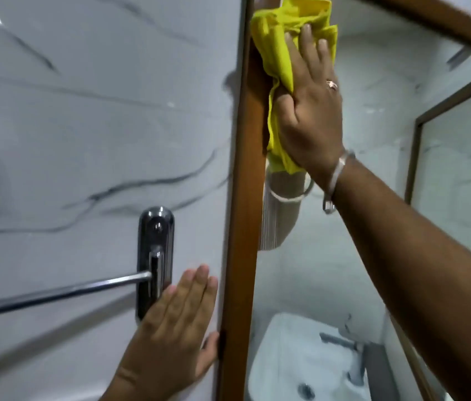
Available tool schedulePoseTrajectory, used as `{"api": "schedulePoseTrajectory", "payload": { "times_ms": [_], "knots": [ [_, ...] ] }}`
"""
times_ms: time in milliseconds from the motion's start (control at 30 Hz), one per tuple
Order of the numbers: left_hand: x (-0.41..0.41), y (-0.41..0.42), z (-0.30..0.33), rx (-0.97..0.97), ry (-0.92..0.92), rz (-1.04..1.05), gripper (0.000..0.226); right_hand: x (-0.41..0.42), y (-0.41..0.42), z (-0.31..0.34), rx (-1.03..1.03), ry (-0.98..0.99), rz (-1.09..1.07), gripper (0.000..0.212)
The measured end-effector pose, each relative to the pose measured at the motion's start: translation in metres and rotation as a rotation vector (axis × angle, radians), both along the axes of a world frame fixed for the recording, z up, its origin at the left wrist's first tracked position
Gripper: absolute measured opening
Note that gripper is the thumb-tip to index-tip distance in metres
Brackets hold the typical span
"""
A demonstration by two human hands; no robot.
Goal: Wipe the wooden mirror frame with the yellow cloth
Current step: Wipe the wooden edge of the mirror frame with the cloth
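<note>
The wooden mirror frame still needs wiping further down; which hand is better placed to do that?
Right. The right hand already presses the crumpled yellow cloth against the wooden mirror frame; the left hand lies flat on the marble wall, empty.

Marble wall [84, 111], chrome towel rail [55, 293], reflected sink [300, 357]

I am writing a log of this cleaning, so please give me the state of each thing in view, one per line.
yellow cloth: crumpled, pressed against the frame's upper left side.
wooden mirror frame: upright, fixed on the wall.
right hand: pressing the cloth, fingers spread.
left hand: flat on the marble wall, holding nothing.
towel bar: bare.
</note>
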State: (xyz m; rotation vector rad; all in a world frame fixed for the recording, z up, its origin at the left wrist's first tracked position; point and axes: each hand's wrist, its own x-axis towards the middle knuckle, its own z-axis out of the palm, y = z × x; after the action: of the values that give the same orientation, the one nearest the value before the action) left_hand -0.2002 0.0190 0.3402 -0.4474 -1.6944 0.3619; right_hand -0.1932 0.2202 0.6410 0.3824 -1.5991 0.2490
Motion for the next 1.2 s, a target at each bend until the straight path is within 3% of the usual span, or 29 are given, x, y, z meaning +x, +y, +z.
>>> {"api": "schedulePoseTrajectory", "payload": {
  "times_ms": [133,333,500,600,833,900,967,1067,1133,1200],
  "knots": [
    [0.004,0.001,0.001,0.043,-0.060,-0.021,0.078,0.004,0.013,-0.130,0.115,-0.064,-0.005,0.070],
    [0.005,0.003,-0.001,0.043,-0.039,0.017,0.081,0.013,0.012,-0.393,0.164,-0.319,-0.022,0.058],
    [-0.001,0.002,-0.003,0.034,-0.016,0.024,0.081,0.030,0.002,-0.570,0.232,-0.549,-0.248,0.051],
    [0.001,0.000,-0.002,0.017,-0.038,0.049,0.079,0.045,0.005,-0.595,0.273,-0.641,-0.248,0.049],
    [0.026,0.018,-0.007,0.156,-0.213,0.012,0.082,0.066,0.015,-0.580,0.156,-0.769,0.070,0.050],
    [0.034,0.029,-0.020,0.216,-0.242,-0.039,0.084,0.068,0.006,-0.573,0.013,-0.736,0.051,0.042],
    [0.047,0.039,-0.050,0.190,-0.280,-0.070,0.088,0.072,-0.007,-0.574,-0.299,-0.755,-0.024,0.043],
    [0.061,0.041,-0.096,0.089,-0.302,-0.127,0.091,0.078,-0.019,-0.576,-0.796,-0.765,-0.159,0.079],
    [0.066,0.036,-0.120,0.007,-0.332,-0.138,0.094,0.080,-0.017,-0.576,-0.920,-0.774,-0.154,0.088],
    [0.071,0.030,-0.137,-0.066,-0.382,-0.141,0.096,0.081,-0.010,-0.576,-0.890,-0.862,-0.135,0.074]
  ]
}}
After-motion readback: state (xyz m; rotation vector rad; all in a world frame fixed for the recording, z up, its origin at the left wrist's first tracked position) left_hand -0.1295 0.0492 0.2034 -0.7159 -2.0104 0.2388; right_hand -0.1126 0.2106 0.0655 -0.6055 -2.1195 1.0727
